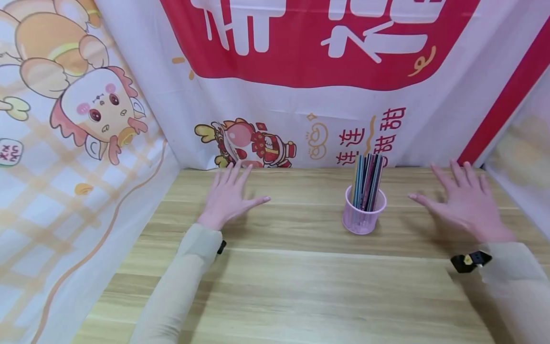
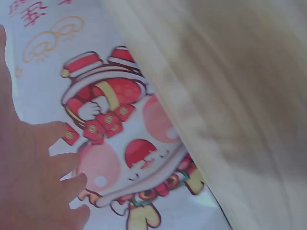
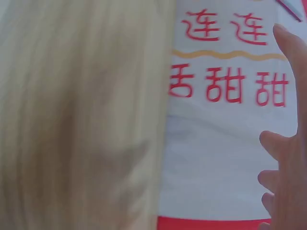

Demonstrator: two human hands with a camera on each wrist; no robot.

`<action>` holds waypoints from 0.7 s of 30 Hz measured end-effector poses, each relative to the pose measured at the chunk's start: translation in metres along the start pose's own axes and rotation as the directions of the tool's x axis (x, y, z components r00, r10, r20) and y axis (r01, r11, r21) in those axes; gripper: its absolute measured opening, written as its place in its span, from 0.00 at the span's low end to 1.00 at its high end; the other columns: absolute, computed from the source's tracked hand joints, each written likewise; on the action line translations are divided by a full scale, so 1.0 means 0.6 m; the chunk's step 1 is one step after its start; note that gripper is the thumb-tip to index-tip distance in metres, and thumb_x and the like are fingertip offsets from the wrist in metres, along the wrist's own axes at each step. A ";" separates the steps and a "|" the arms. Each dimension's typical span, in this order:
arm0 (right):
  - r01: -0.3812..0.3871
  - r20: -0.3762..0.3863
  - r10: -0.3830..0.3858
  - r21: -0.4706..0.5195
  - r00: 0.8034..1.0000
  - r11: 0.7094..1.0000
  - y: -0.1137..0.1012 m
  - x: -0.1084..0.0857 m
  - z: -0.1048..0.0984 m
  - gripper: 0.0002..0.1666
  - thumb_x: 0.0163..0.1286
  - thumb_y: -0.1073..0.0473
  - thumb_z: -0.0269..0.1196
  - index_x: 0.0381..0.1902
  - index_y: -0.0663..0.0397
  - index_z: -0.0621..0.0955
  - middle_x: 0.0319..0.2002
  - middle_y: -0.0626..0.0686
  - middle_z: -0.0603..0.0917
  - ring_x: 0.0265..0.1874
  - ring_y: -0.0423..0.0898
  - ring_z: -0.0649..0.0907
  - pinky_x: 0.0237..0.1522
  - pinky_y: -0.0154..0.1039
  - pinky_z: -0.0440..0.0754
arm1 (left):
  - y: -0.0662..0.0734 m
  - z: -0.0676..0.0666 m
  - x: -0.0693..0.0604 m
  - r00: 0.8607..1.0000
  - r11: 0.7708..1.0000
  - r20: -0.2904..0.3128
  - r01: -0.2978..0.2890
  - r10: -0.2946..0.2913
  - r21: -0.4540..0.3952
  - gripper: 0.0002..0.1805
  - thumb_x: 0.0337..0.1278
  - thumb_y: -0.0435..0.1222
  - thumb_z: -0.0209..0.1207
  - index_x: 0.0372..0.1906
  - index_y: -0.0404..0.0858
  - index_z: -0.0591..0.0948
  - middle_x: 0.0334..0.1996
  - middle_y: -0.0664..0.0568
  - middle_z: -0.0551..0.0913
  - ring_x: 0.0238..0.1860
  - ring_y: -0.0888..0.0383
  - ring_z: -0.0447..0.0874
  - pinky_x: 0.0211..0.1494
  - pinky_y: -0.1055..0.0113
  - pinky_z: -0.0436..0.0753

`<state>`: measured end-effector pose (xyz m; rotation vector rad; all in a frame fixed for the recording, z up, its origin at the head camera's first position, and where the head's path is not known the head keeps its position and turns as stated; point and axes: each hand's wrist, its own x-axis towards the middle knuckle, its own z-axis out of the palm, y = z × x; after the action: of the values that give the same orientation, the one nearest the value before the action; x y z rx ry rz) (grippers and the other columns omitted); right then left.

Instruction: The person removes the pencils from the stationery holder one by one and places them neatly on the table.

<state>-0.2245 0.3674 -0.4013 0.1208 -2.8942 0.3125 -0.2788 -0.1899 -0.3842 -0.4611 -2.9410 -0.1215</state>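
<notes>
A pink mesh pen cup (image 1: pixel 360 220) stands upright on the wooden table, right of its middle. Several thin pencils or sticks (image 1: pixel 367 184) in dark, blue, red and tan tones lean in it. My left hand (image 1: pixel 227 195), fingers spread, is over the table's far left part, well apart from the cup; it shows at the left edge of the left wrist view (image 2: pixel 33 177). On the cup's other side, my right hand (image 1: pixel 467 204) has its fingers spread too and holds nothing. Whether either palm touches the wood I cannot tell.
Behind the table (image 1: pixel 326 291) hangs a white cloth (image 1: pixel 266 102) with red and cartoon prints. A printed cloth (image 1: pixel 38 191) closes off the left side, and pale cloth (image 1: pixel 526 138) the right. Black wrist straps (image 1: pixel 470 261) sit at the cuffs.
</notes>
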 end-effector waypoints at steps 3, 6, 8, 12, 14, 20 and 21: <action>0.014 -0.047 -0.013 0.036 0.999 0.999 -0.010 0.005 -0.015 0.62 0.64 0.24 0.59 0.82 0.50 0.51 0.78 0.72 0.44 0.76 0.70 0.39 0.71 0.71 0.27 | 0.015 -0.013 0.008 1.000 0.999 -0.028 -0.015 0.014 -0.044 0.63 0.49 0.83 0.37 0.83 0.47 0.50 0.82 0.47 0.40 0.81 0.48 0.34 0.79 0.51 0.28; 0.023 -0.082 -0.016 0.085 0.997 0.996 -0.024 0.009 -0.031 0.63 0.63 0.26 0.62 0.82 0.53 0.53 0.77 0.73 0.49 0.76 0.72 0.45 0.71 0.75 0.36 | 0.035 -0.025 0.015 0.998 0.991 -0.053 -0.033 0.027 -0.131 0.61 0.53 0.81 0.39 0.82 0.43 0.53 0.82 0.47 0.44 0.81 0.50 0.36 0.81 0.52 0.34; 0.017 -0.088 -0.007 0.117 0.996 0.993 -0.034 0.011 -0.038 0.63 0.63 0.26 0.64 0.81 0.55 0.54 0.77 0.72 0.50 0.76 0.71 0.47 0.70 0.76 0.41 | 0.049 -0.031 0.019 0.997 0.975 -0.076 -0.045 0.029 -0.217 0.60 0.55 0.80 0.41 0.81 0.42 0.55 0.81 0.48 0.47 0.80 0.51 0.39 0.81 0.51 0.40; -0.011 -0.056 0.023 0.200 0.998 0.980 -0.059 0.014 -0.048 0.64 0.62 0.27 0.65 0.81 0.57 0.54 0.78 0.69 0.52 0.76 0.69 0.49 0.68 0.78 0.48 | 0.080 -0.039 0.028 0.995 0.897 -0.100 -0.045 0.001 -0.440 0.55 0.56 0.77 0.48 0.81 0.48 0.58 0.80 0.54 0.53 0.79 0.53 0.48 0.79 0.47 0.52; -0.037 -0.029 0.046 0.257 0.999 0.966 -0.074 0.014 -0.051 0.64 0.62 0.27 0.66 0.81 0.56 0.54 0.78 0.68 0.52 0.76 0.69 0.51 0.66 0.79 0.52 | 0.097 -0.040 0.032 0.994 0.831 -0.105 -0.040 -0.023 -0.555 0.53 0.55 0.75 0.54 0.80 0.50 0.61 0.79 0.56 0.57 0.78 0.54 0.52 0.78 0.47 0.57; -0.073 0.039 0.063 0.408 0.997 0.910 -0.116 0.005 -0.049 0.60 0.60 0.28 0.70 0.80 0.52 0.61 0.75 0.66 0.62 0.72 0.70 0.61 0.63 0.77 0.61 | 0.154 -0.025 0.047 0.992 0.608 -0.104 -0.038 -0.074 -0.793 0.46 0.52 0.67 0.67 0.74 0.53 0.70 0.72 0.57 0.71 0.72 0.57 0.66 0.73 0.51 0.67; -0.067 0.047 0.052 0.424 0.998 0.903 -0.123 0.003 -0.047 0.59 0.59 0.29 0.71 0.79 0.53 0.63 0.74 0.66 0.65 0.71 0.70 0.63 0.63 0.76 0.62 | 0.164 -0.021 0.049 0.992 0.574 -0.103 -0.042 -0.074 -0.818 0.45 0.51 0.65 0.69 0.73 0.53 0.72 0.71 0.57 0.72 0.70 0.58 0.68 0.73 0.54 0.68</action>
<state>-0.2124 0.3015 -0.3593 0.1100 -2.8160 0.9616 -0.2740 -0.0892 -0.3616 -0.4911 -2.5642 -1.5129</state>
